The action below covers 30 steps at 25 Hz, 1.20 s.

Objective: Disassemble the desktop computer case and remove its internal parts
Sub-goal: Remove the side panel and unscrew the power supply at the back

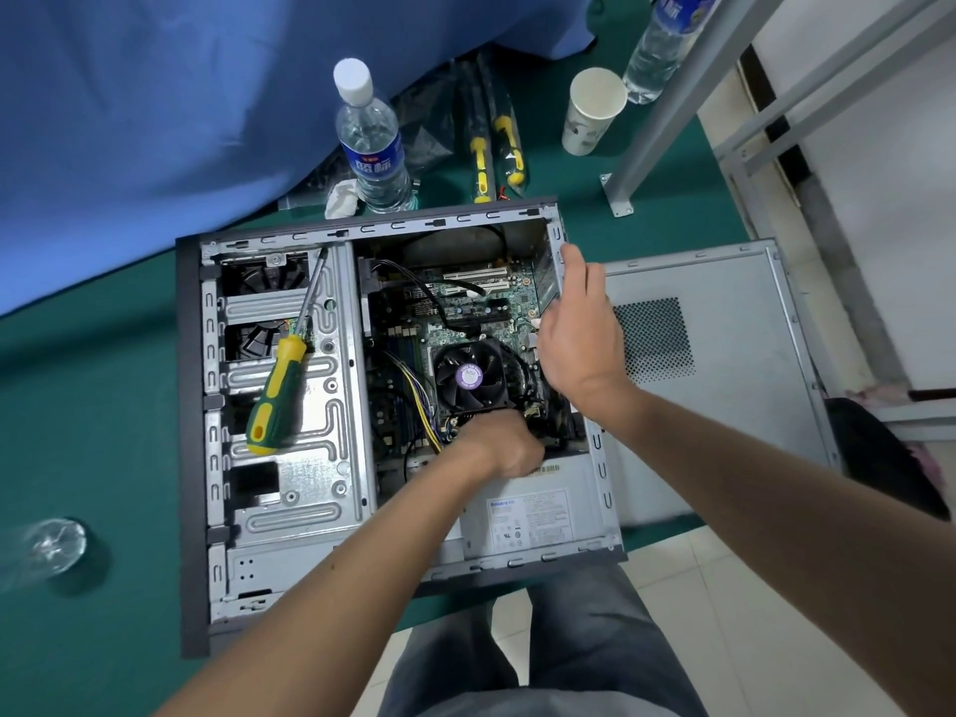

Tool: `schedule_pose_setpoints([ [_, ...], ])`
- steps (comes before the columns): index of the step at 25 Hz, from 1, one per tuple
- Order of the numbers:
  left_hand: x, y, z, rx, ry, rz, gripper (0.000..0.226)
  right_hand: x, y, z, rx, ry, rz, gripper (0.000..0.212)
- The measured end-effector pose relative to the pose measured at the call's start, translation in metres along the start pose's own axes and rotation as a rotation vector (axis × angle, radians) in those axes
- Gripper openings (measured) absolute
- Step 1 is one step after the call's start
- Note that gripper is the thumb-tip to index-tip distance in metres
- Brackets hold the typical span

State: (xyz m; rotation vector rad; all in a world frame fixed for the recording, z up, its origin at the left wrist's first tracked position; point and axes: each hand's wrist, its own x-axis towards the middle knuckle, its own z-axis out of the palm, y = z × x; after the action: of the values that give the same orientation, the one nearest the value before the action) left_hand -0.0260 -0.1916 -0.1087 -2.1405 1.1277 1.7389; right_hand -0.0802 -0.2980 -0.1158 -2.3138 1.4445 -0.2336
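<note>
The open desktop case (289,514) lies on its side on a green table, its motherboard (460,302) exposed with a black CPU fan (468,375) in the middle. My left hand (499,442) reaches down between the fan and the grey power supply (527,520), fingers curled into the cables there; what it grips is hidden. My right hand (579,328) hovers over the case's right rim with fingers loosely extended, holding nothing. A green and yellow screwdriver (282,375) rests on the drive cage.
The removed side panel (724,364) lies to the right of the case. Behind the case stand a water bottle (370,142), a paper cup (592,111), a second bottle (665,44) and bagged yellow tools (494,147). Blue cloth covers the far left.
</note>
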Motion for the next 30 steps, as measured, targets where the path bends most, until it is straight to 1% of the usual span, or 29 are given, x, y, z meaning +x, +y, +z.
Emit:
schedule_pose_setpoints([
  [2,0.0,-0.001,0.0,-0.042,0.03,0.01,0.049,0.0,0.0,0.0,0.004,-0.001,0.0,0.058],
  [4,0.001,-0.004,-0.002,-0.032,0.043,0.03,0.045,0.0,0.0,0.0,0.005,-0.004,0.001,0.058],
  [8,0.006,-0.014,-0.013,0.104,0.112,0.172,0.031,0.0,-0.001,0.0,0.001,-0.016,0.013,0.059],
  [9,0.007,-0.017,-0.017,0.124,0.171,0.228,0.029,0.0,-0.001,0.0,-0.001,-0.019,0.016,0.059],
  [11,0.013,-0.02,-0.024,0.195,0.358,0.384,0.025,0.0,-0.001,0.0,-0.007,-0.018,0.014,0.059],
  [12,0.017,-0.021,-0.026,0.282,0.452,0.478,0.026,0.0,-0.001,0.0,-0.01,-0.012,0.012,0.058],
  [14,0.028,-0.024,-0.028,0.509,0.553,0.609,0.034,0.0,0.0,0.001,-0.01,0.001,0.007,0.056],
  [16,0.039,-0.028,-0.027,0.689,0.554,0.65,0.041,0.0,0.0,0.001,-0.005,0.012,0.001,0.055],
  [18,0.047,-0.03,-0.024,0.781,0.512,0.644,0.05,0.0,0.0,0.001,0.002,0.018,-0.004,0.054],
  [19,0.049,-0.031,-0.021,0.803,0.496,0.637,0.05,0.0,0.0,0.0,0.005,0.018,-0.007,0.053],
  [22,0.051,-0.029,-0.023,0.807,0.48,0.62,0.037,0.0,0.0,-0.001,0.02,0.016,-0.01,0.052],
  [24,0.051,-0.027,-0.031,0.788,0.441,0.597,0.028,0.0,0.0,-0.002,0.03,0.02,-0.014,0.052],
  [26,0.049,-0.024,-0.033,0.796,0.407,0.56,0.023,0.0,0.0,-0.002,0.041,0.019,-0.018,0.052],
  [29,0.046,-0.021,-0.024,0.844,0.432,0.527,0.011,0.0,0.001,-0.002,0.054,0.014,-0.025,0.053],
  [30,0.045,-0.021,-0.02,0.866,0.439,0.531,0.011,0.0,0.001,-0.002,0.055,0.016,-0.025,0.053],
])
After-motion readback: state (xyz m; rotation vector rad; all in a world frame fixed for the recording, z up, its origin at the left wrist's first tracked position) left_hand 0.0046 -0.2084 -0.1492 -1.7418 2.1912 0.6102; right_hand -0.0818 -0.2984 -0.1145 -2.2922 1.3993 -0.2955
